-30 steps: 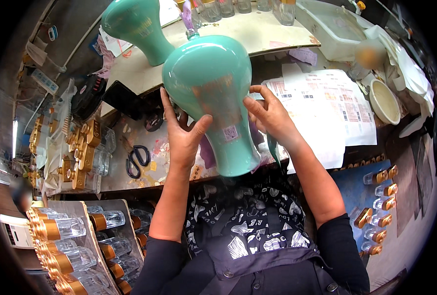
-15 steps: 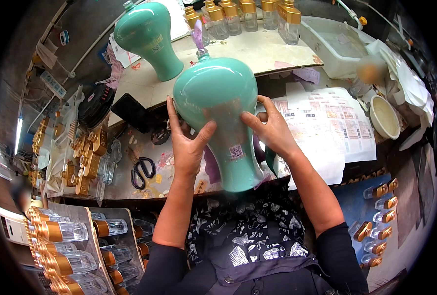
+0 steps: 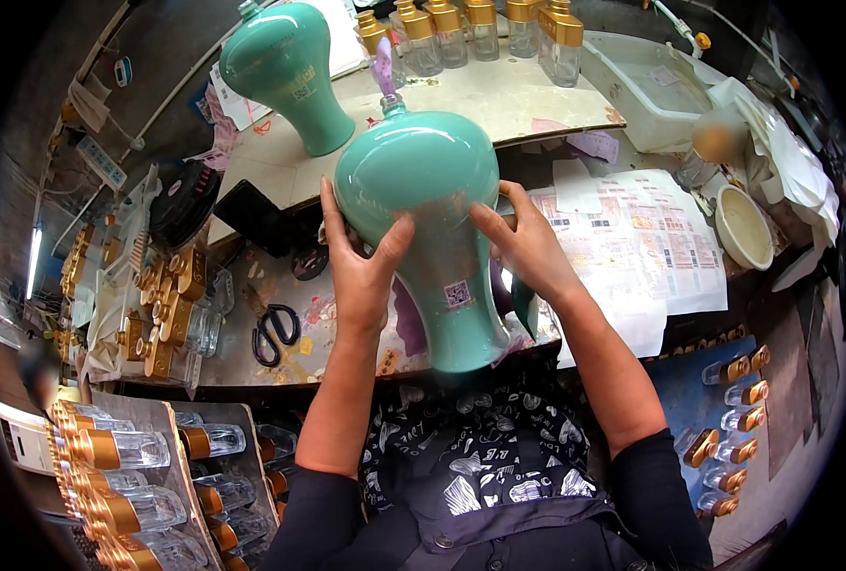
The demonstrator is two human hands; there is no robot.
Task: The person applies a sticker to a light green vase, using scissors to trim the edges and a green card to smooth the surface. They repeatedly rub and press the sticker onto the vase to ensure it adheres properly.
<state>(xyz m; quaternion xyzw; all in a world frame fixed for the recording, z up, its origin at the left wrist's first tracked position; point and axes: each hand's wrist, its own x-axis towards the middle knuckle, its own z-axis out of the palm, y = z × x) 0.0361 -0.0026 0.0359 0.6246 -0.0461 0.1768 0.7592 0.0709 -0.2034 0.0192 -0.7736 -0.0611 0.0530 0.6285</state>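
Bottle (image 3: 428, 238), likely stiff, slick, fragile; left hand (image 3: 359, 271) at eight o'clock, right hand (image 3: 534, 252) at four sensibly cradle its bulge.

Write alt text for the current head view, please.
The left hand and right hand cup a glossy green bottle from both sides. Black-handled scissors lie to its left, printed sheets to its right; beyond, a second green bottle and gold-topped glass bottles stand on a pale board.

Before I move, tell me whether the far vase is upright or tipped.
Upright: the far vase stands foot down on the board, neck uppermost, beyond and left of the held vase.
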